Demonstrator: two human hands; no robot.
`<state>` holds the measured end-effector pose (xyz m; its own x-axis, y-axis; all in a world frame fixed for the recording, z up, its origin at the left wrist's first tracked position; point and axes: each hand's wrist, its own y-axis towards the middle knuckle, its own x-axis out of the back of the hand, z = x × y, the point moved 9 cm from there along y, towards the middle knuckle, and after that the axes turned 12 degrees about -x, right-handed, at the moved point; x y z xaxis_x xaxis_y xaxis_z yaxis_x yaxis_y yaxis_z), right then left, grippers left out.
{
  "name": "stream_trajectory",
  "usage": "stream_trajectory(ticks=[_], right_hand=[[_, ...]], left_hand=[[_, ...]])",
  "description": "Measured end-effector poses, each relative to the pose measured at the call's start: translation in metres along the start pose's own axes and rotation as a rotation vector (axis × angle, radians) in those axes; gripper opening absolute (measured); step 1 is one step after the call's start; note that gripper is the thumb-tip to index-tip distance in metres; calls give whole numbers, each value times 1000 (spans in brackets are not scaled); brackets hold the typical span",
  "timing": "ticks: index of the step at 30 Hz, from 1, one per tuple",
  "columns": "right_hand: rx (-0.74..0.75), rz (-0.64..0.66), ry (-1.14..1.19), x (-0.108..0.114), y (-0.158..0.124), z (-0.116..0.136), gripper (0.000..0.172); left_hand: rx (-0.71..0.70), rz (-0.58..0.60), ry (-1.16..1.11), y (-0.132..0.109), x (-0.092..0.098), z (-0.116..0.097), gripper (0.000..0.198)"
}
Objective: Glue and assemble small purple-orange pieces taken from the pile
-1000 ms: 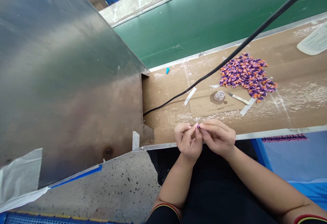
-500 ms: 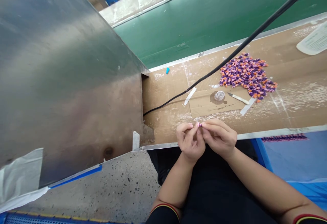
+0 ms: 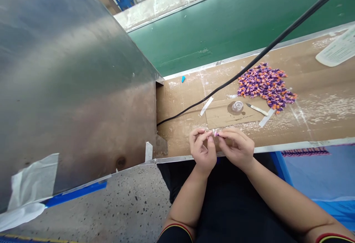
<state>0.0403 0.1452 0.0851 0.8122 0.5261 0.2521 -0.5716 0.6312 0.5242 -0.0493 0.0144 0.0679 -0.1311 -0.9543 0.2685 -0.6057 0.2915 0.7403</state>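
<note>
Between the fingertips of my right hand [image 3: 239,147] is a tiny purple and pink piece [image 3: 216,134], pinched just over the near edge of the table. My left hand [image 3: 203,150] is just left of it, thumb and fingers apart, with nothing plain to see in them. Beyond the hands lies a heap of small purple, pink and orange pieces [image 3: 263,84]. Closer in, a small clear cup [image 3: 237,106] stands on a taped piece of cardboard [image 3: 219,115], in a dark wet patch. A pale-handled pointed knife [image 3: 257,109] rests to its right.
A black cable [image 3: 222,87] slants across the table to the large metal housing [image 3: 83,87] on the left. A blue cone-shaped cap [image 3: 183,79] lies near the far edge. A whitish plastic container [image 3: 335,49] is at right. Below it, a blue bin [image 3: 310,176] holds a row of similar pieces.
My left fingers have come off the small piece and spread, moving slightly left. My right hand keeps its pinch on the piece. The view has shifted a little.
</note>
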Motion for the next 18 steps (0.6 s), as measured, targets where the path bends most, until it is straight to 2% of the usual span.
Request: stream_trajectory(ticks=[2, 6, 9, 11, 13, 15, 16, 18], right_hand=[[41, 90, -77, 0, 8, -3, 26], [221, 395, -303, -6, 20, -14, 19], [378, 606, -450, -14, 17, -24, 22], [422, 669, -487, -15, 13, -29, 22], [374, 662, -471, -10, 13, -33, 27], [259, 619, -413, -1, 15, -37, 40], [202, 598, -379, 4, 15, -38, 44], [125, 560, -318, 11, 13, -39, 44]], left_hand=[[28, -32, -30, -2, 2, 5, 16], [53, -73, -72, -2, -1, 9, 16], [17, -93, -51, 2, 3, 2, 16], [-30, -73, -7, 1, 14, -8, 17], [-103, -35, 66, -4, 34, -21, 21], [-186, -37, 139, -13, 66, -31, 22], [-207, -76, 151, -17, 87, -33, 21], [-231, -227, 193, -25, 136, -31, 16]])
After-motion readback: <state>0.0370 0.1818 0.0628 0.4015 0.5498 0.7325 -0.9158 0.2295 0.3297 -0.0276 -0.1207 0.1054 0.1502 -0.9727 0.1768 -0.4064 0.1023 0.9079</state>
